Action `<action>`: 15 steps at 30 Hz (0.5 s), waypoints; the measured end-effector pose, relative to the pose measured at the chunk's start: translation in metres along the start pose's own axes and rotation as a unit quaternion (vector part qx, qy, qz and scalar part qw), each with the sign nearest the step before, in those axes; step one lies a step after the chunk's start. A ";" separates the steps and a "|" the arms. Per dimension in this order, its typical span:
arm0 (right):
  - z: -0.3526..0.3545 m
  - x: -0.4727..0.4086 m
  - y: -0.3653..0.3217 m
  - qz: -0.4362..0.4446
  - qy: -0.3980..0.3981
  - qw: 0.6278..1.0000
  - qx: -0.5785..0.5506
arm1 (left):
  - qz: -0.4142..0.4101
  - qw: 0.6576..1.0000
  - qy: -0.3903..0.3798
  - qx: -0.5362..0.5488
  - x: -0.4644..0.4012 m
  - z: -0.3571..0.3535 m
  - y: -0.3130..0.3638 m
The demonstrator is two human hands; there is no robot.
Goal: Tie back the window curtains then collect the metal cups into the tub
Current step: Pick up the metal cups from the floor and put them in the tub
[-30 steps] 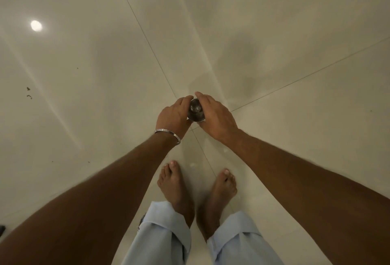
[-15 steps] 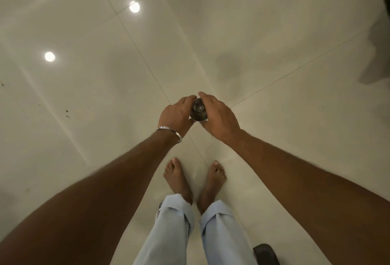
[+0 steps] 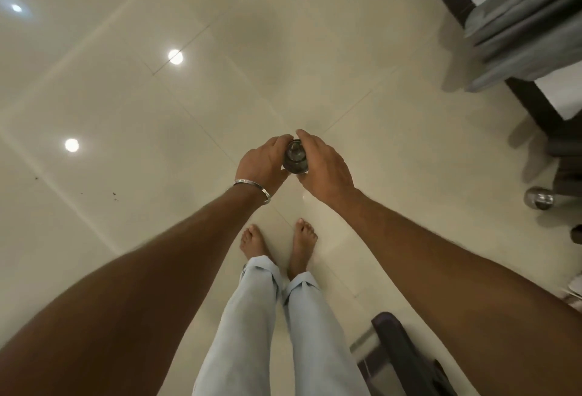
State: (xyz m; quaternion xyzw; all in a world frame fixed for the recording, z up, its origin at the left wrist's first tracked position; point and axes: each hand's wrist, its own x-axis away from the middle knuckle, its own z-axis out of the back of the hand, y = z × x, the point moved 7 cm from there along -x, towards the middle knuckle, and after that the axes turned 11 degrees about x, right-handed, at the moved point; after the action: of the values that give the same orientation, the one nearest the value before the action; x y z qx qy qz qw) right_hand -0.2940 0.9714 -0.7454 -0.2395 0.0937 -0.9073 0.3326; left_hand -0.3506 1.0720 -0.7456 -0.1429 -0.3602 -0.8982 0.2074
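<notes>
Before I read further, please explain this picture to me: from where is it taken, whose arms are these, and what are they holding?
There is no machine here. A camera worn on a person's head looks forward and down, so you see that person's own two bare arms, pale blue trousers and bare feet on a glossy cream tiled floor. The bright spots on the floor are reflected lamps. The left hand, with a thin silver bangle at the wrist, and the right hand together hold a small shiny metal cup, seen from above. At the upper right hangs a grey curtain. At the right edge, a rounded shiny metal object sits on the floor; what it is, I cannot tell.
</notes>
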 end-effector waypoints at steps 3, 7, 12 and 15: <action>0.030 0.035 0.012 -0.039 0.019 0.999 -0.015 | -0.023 1.000 -0.009 -0.006 0.017 0.004 0.041; 0.065 0.084 0.031 -0.103 0.054 0.992 -0.042 | -0.042 0.999 -0.019 -0.004 0.038 0.006 0.095; 0.101 0.152 0.048 -0.168 0.087 0.981 -0.055 | -0.082 0.995 -0.051 -0.030 0.077 0.004 0.158; 0.116 0.194 0.054 -0.210 0.097 0.970 -0.073 | -0.116 0.990 -0.076 -0.037 0.103 0.003 0.193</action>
State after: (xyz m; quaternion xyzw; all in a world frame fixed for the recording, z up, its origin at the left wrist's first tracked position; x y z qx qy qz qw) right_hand -0.3348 0.8036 -0.5902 -0.1888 0.1390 -0.9664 0.1056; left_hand -0.3482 0.9204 -0.5882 -0.1757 -0.3558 -0.9154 0.0680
